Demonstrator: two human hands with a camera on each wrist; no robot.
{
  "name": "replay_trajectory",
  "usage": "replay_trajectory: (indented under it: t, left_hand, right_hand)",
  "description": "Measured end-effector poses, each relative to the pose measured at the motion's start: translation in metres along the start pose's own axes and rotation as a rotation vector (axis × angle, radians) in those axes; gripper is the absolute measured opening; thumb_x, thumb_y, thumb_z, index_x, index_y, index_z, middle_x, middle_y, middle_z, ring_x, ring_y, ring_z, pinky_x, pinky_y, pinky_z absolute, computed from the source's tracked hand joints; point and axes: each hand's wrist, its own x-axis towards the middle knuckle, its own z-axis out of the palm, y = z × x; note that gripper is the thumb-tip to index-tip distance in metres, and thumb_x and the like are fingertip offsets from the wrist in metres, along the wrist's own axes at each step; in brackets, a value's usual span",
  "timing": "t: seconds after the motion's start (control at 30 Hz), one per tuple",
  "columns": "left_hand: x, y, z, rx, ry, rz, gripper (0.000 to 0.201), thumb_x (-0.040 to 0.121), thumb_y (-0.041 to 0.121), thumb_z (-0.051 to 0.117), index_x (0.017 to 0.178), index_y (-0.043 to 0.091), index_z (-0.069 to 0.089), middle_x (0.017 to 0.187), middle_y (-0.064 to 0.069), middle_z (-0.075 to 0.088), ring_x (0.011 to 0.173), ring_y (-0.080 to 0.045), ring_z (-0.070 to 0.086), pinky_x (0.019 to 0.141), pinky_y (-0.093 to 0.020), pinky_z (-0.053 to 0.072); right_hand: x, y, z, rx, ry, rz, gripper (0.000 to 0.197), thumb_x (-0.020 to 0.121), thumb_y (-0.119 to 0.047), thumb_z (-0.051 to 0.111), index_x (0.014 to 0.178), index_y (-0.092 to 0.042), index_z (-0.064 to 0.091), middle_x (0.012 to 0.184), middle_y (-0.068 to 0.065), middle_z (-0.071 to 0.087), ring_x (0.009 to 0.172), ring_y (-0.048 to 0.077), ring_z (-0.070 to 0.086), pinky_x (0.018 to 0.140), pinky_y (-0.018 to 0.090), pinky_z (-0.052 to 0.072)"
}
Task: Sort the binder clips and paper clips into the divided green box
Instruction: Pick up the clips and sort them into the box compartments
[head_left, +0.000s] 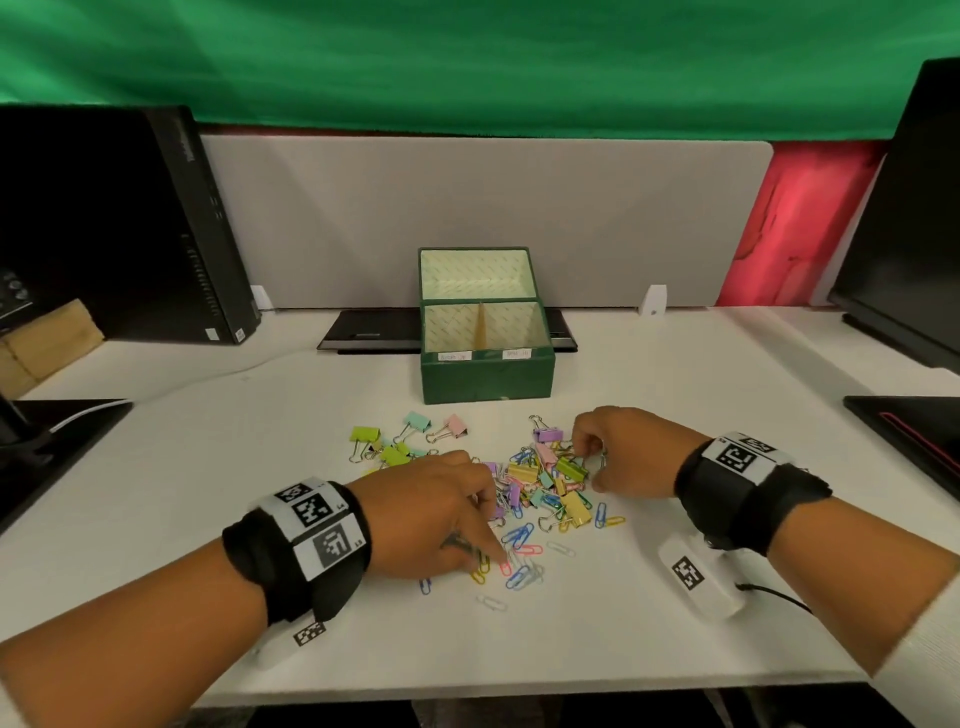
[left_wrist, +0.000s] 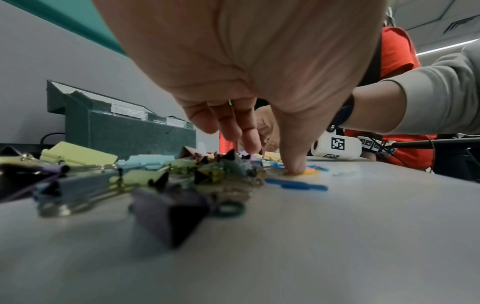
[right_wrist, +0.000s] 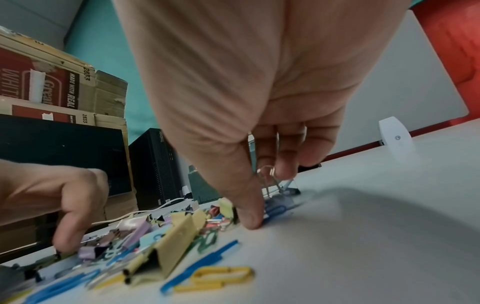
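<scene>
- Nearest us: both forearms with black wrist bands carrying printed markers, over the near edge of the white desk (head_left: 208, 467).
- Left hand (head_left: 431, 514) palm down on the near-left side of the clip pile; wrist view shows thumb tip pressed flat on the desk among paper clips (head_left: 519, 551), fingers bent down into the pile. We cannot tell if it has hold of anything.
- Right hand (head_left: 623, 452) at the pile's right edge, fingers curled down; wrist view shows fingertips (right_wrist: 284, 172) pinching the wire loop of a blue binder clip (right_wrist: 279, 197), thumb tip on the desk beside it.
- Binder clips (head_left: 540, 478), pastel, mixed with paper clips in one heap at mid desk; a few loose ones lie at far left of the heap.
- Divided green box (head_left: 488, 374) just behind the pile, lid upright, both compartments showing only lining, two small labels on the front rim.
- Open desk on both sides of the pile and between the pile and near edge.
- Black computer tower (head_left: 130, 223) far left, dark monitor (head_left: 904, 208) far right, grey partition (head_left: 467, 208) behind the box.
</scene>
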Motion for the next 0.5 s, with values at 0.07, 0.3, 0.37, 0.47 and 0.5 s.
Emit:
replay_trajectory:
  t: [0.07,0.3,0.37,0.47,0.5]
  left_hand:
    - [0.001,0.001,0.000,0.005,0.019,0.018,0.022,0.089,0.042,0.066,0.110,0.045,0.073,0.111,0.018,0.050,0.101,-0.002,0.040,0.086,-0.022,0.040]
    - [0.002,0.008,-0.002,-0.035,0.024,-0.054,0.010,0.094,0.039,0.060,0.098,0.034,0.068,0.116,0.015,0.047,0.108,-0.005,0.041,0.091,-0.023,0.039]
    - [0.001,0.010,-0.005,-0.105,0.099,-0.113,0.005,0.096,0.036,0.057,0.095,0.033,0.061,0.111,0.017,0.048,0.105,-0.003,0.045,0.090,-0.023,0.041]
    - [0.000,0.012,-0.008,-0.134,0.085,-0.226,0.003,0.100,0.033,0.050,0.100,0.036,0.052,0.098,0.016,0.060,0.087,-0.004,0.055,0.078,-0.026,0.048]
    - [-0.001,0.013,-0.008,-0.145,0.051,-0.257,0.009,0.101,0.030,0.047,0.107,0.037,0.050,0.098,0.016,0.063,0.086,-0.005,0.058,0.077,-0.028,0.050]
  right_hand:
    - [-0.004,-0.001,-0.001,-0.030,0.037,0.004,0.022,0.076,-0.021,0.075,0.087,-0.026,0.057,0.095,-0.006,0.058,0.086,0.017,0.057,0.071,0.027,0.048]
    - [-0.016,-0.008,0.002,-0.043,-0.034,-0.029,0.008,0.082,-0.027,0.068,0.090,-0.028,0.069,0.086,-0.012,0.065,0.080,0.010,0.060,0.069,0.023,0.049]
    - [-0.017,-0.008,0.001,-0.052,-0.015,-0.039,0.018,0.084,-0.032,0.067,0.101,-0.031,0.071,0.095,-0.013,0.065,0.088,0.010,0.060,0.074,0.022,0.048]
    - [-0.018,-0.007,0.002,-0.099,-0.047,-0.052,0.040,0.085,-0.044,0.068,0.123,-0.033,0.065,0.108,-0.012,0.054,0.095,0.008,0.051,0.079,0.021,0.039]
    - [-0.019,-0.006,0.003,-0.113,-0.067,-0.056,0.045,0.085,-0.048,0.067,0.127,-0.034,0.062,0.113,-0.011,0.054,0.097,0.009,0.051,0.080,0.022,0.039]
